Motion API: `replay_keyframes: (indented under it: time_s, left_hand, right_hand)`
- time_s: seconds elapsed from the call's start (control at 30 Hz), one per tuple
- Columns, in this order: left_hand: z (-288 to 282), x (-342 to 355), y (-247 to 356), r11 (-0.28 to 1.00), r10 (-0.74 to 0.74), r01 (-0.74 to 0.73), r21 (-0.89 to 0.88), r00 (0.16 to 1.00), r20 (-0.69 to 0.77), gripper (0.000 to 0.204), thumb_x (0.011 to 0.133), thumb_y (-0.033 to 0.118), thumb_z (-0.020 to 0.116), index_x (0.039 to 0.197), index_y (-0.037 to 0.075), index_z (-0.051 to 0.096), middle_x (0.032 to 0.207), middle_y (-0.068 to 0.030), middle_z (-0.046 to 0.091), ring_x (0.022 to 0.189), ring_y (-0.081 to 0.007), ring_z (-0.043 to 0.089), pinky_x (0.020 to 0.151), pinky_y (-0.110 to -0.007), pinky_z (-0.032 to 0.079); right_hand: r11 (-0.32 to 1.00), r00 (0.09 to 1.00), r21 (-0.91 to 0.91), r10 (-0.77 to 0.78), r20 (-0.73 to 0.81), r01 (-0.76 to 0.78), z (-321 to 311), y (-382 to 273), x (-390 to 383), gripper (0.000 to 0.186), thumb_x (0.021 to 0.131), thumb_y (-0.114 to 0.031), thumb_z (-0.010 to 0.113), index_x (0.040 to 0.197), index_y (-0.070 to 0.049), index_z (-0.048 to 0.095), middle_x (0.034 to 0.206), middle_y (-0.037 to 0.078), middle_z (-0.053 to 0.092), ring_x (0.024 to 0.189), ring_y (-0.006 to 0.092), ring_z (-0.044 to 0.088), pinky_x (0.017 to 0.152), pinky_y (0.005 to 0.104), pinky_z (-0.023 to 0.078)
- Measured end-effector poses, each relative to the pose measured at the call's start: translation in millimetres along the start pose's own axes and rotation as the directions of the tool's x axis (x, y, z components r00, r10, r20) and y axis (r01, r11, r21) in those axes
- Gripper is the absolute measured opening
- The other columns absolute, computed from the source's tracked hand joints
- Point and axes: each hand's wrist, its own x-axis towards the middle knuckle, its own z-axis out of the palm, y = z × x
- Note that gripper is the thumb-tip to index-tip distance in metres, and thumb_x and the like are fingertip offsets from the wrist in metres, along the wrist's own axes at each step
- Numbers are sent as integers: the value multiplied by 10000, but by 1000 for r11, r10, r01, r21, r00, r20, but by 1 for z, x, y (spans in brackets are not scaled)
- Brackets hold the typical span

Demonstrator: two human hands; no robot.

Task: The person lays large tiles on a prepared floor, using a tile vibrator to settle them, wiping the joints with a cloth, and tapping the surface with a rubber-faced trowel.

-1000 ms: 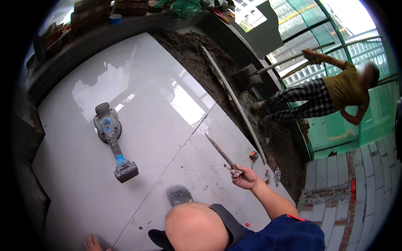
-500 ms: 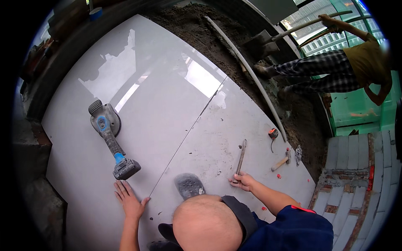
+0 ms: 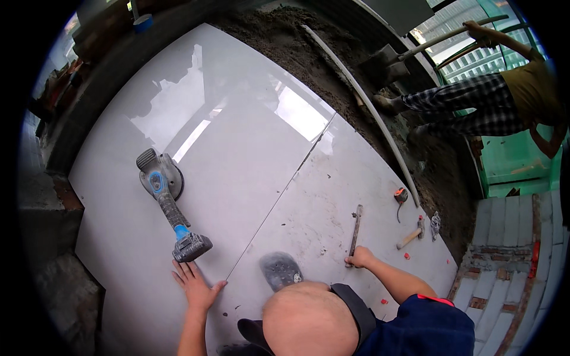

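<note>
My left hand (image 3: 199,291) lies flat with fingers spread on a large glossy pale tile (image 3: 231,178), beside the joint with a second tile (image 3: 314,219). Just above its fingertips sits a cordless suction-pad tool (image 3: 169,204), grey with blue parts and a dark battery pack. In my right hand (image 3: 360,258), the fingers are closed round the lower end of a slim, dusty bar-shaped tool (image 3: 356,228) over the second tile. Its exact kind cannot be made out. My grey clog (image 3: 281,270) rests between the hands, near the joint.
A tape measure (image 3: 401,195), a hammer (image 3: 411,234) and red bits (image 3: 407,256) lie to the right. Beyond the tile edge are dark mortar (image 3: 267,35) and a long pale pole (image 3: 368,107). A co-worker (image 3: 475,110) holds a shovel (image 3: 386,65) there.
The whole view has shifted, so everything sits farther right and slightly lower. The bar in my right hand stands a little straighter. My left hand stays flat on the tile.
</note>
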Motion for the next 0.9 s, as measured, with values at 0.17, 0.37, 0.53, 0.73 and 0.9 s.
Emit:
replay_keyframes:
  time_s: [0.17,0.37,0.53,0.73,0.9]
  left_hand:
    - [16,2,-2,1000,-5,5,-10,999,-52,1358,658,682,740,1515,-89,22,1590,-299,-28,1481,-440,-104,1162,-601,-36]
    - [37,5,10,999,-23,20,-33,995,-101,1378,651,708,731,1513,-91,13,1588,-308,-46,1477,-448,-115,1147,-625,-54]
    - [25,1,4,994,-99,93,-61,989,-105,1394,614,734,737,1498,-102,58,1585,-313,-27,1470,-461,-129,1135,-649,-56]
    - [12,27,24,990,-47,31,-137,992,-115,1375,585,689,784,1531,-35,98,1597,-284,-52,1484,-441,-88,1156,-631,-24]
    - [-2,-52,-53,988,65,-80,-133,992,-109,832,812,426,732,1441,4,387,1530,-203,327,1452,-341,264,1186,-552,175]
  right_hand:
    - [990,997,-133,-47,-64,38,-59,-64,-30,507,863,-481,653,1028,-5,699,966,189,718,924,353,691,819,465,538]
    - [820,877,325,-400,-266,472,-94,-114,-18,400,914,-395,619,923,2,669,801,130,711,761,295,689,718,407,526]
    - [502,682,492,-661,-312,711,-137,-236,-60,309,956,-300,598,969,6,640,783,95,689,754,172,678,696,324,516]
    - [313,511,539,-817,-267,782,-170,-399,-64,520,958,-435,595,1127,57,609,986,150,679,912,198,651,819,326,505]
    - [340,454,567,-888,-68,750,-114,-503,-130,531,929,-419,653,1170,41,545,967,113,637,855,211,645,801,343,522]
